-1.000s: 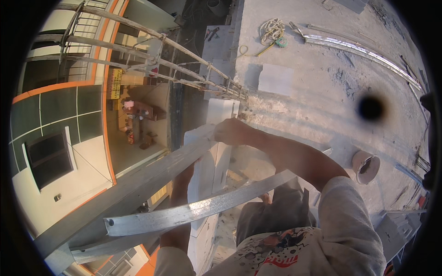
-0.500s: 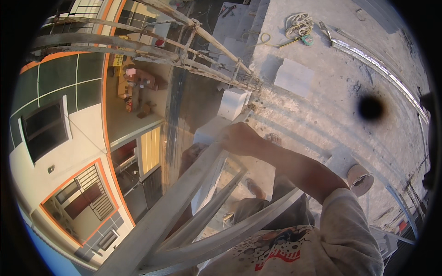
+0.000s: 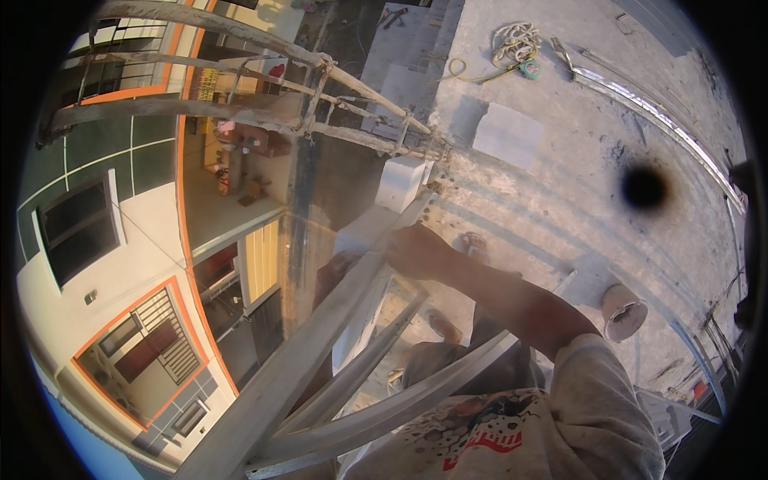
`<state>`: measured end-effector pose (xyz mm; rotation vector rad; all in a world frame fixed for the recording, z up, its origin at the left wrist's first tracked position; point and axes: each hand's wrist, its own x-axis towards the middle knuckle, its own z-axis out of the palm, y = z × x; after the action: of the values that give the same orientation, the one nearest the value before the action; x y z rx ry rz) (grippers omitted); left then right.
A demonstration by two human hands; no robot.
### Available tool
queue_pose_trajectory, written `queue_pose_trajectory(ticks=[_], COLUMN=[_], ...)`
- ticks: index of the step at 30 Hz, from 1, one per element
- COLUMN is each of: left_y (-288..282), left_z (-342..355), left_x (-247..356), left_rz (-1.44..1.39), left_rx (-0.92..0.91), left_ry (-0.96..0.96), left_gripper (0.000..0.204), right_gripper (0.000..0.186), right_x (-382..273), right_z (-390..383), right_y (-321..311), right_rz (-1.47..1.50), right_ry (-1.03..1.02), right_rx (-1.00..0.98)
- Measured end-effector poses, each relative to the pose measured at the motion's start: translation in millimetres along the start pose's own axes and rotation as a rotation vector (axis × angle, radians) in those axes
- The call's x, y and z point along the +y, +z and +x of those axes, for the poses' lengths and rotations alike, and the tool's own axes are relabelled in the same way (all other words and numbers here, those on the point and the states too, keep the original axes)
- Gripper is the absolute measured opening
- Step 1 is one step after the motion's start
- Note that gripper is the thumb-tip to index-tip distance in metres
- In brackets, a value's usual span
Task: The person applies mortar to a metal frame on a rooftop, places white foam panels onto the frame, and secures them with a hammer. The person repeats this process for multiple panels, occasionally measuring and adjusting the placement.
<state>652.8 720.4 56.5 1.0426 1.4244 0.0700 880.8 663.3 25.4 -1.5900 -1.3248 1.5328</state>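
Note:
My right hand (image 3: 410,250) is closed at the upper part of a long pale bar (image 3: 292,352), which slants from the lower left toward the middle. Its fingertips are hidden. My left hand (image 3: 336,270) is on the far side of the same bar, next to a white ledge (image 3: 362,230); the bar covers much of it, and its finger pose is unclear. A white block-like post (image 3: 402,182) stands just beyond both hands. Two more pale bars, one short (image 3: 384,340) and one curving (image 3: 400,418), run close in front of my body.
Scaffold poles (image 3: 320,80) cross the upper left, above a drop to the ground. A building (image 3: 128,232) faces me there. On the concrete floor (image 3: 552,216) lie coiled rope (image 3: 516,44), a pale sheet (image 3: 509,136), a bucket (image 3: 624,314) and a long shiny strip (image 3: 632,96).
The view has shifted slightly, so the scaffold poles sit a little differently. My right hand has moved slightly nearer to me along the bar. The left hand stays behind it.

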Motion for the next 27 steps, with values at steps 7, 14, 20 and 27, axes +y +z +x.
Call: queue_pose_trajectory(ticks=[7, 14, 20, 27], left_y=[-2, 6, 3, 1], left_z=[7, 3, 6, -14], left_x=[-18, -4, 0, 4], left_rz=[0.242, -0.145, 0.073, -0.182], left_rx=[0.028, -0.02, -0.073, -0.123], left_ry=[0.287, 0.104, 0.049, 0.053], left_gripper=[0.023, 0.027, 0.018, 0.037], right_gripper=[0.022, 0.024, 0.025, 0.021], right_x=[8, 14, 21, 21], right_z=[9, 0, 2, -5], right_y=[11, 11, 26, 30], right_rz=[-0.038, 0.158, 0.133, 0.091], right_ry=[-0.196, -0.031, -0.049, -0.119], right_rx=[0.061, 0.063, 0.112, 0.181])
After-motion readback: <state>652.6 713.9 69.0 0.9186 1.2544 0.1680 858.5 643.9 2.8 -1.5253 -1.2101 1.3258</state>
